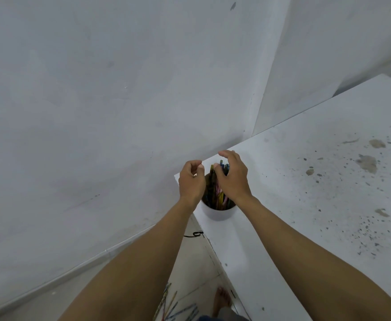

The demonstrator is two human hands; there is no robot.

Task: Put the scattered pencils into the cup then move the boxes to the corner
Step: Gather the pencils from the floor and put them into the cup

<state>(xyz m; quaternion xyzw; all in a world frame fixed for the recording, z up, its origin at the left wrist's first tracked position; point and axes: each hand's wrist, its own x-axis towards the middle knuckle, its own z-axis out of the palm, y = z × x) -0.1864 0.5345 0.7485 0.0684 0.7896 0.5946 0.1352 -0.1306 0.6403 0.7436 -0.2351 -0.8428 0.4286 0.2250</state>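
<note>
I am looking down at a white cup [217, 213] that is standing upright near the left corner of a white table [305, 205], close to both the table's left edge and its far edge. The cup is holding a bundle of coloured pencils [217, 193]; their long axes are running roughly vertical, leaning a little away from me, with the top ends poking above the rim toward the wall [97, 100].

My left hand [191, 181] is hovering at the cup's left side with its fingers curled inward and parted from the thumb; I am seeing nothing held in it. My right hand [232, 179] is arching over the top of the bundle, fingers spread and bent, thumb resting near the pencil tops; whether it is actually pinching a pencil I cannot tell, since the palm is hiding the contact.

To the right of the cup the tabletop is lying wide and bare apart from grey stains and speckles [366, 163]. To the left, the table edge is dropping straight to the floor, where more pencils [173, 306] are lying scattered at mixed angles near a bare foot [221, 300]. A dark cord loop [195, 234] is showing just below the table edge.
</note>
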